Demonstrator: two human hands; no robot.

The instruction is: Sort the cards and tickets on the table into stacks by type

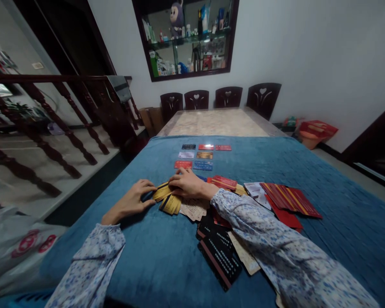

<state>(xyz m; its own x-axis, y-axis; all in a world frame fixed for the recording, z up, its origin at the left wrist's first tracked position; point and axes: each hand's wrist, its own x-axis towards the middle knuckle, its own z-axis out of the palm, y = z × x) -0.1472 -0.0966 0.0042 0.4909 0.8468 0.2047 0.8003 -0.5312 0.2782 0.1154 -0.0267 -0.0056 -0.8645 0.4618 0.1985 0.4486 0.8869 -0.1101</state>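
Note:
A fanned set of gold cards (170,204) with dark stripes lies on the blue cloth. My left hand (133,199) has its thumb and fingertips closed on the left end of the upper gold cards. From above, my right hand (186,184) bends its fingers onto the same gold cards, partly hiding them. Beneath and beside the right wrist are cream cards (194,208). A spread of black cards (220,256) lies nearer me, below the right forearm. Red cards (223,182) stick out beyond the right wrist.
Several cards stand in short rows farther out, among them a blue card (203,165) and a gold-brown card (204,155). Dark red striped cards (290,199) fan out at right. A white plastic bag (16,252) sits at left. Chairs (229,97) line the table's far end.

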